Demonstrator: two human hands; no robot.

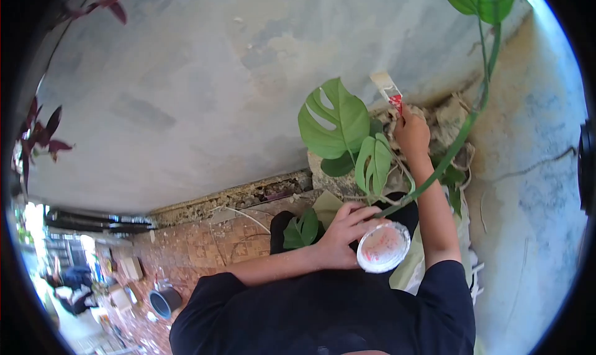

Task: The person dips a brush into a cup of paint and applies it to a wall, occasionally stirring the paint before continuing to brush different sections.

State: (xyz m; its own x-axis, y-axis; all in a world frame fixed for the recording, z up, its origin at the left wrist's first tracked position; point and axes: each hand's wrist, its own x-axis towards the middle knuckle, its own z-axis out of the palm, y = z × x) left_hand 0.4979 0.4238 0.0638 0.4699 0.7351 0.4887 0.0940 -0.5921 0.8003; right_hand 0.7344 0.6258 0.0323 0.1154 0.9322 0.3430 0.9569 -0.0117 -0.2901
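My right hand (412, 133) is closed around the handle of a paintbrush (390, 91) with a red part near its pale, whitened bristles. The bristles are right by the lower part of the grey-white wall (205, 76). Close to my body, my left hand (343, 236) grips a small paint tub (383, 247) by its side, with white paint smeared on its rim and reddish marks inside. Between the two hands grows a plant with large split leaves (335, 120). Its thick green stem (456, 141) crosses in front of my right forearm.
Broken stones (450, 116) lie along the wall's foot in the corner. A second, bluish wall (534, 218) rises close on my right. Behind on the left, a grey bucket (165, 301) stands on the reddish tiled floor (208, 249), and another person (73, 280) is farther off among boxes.
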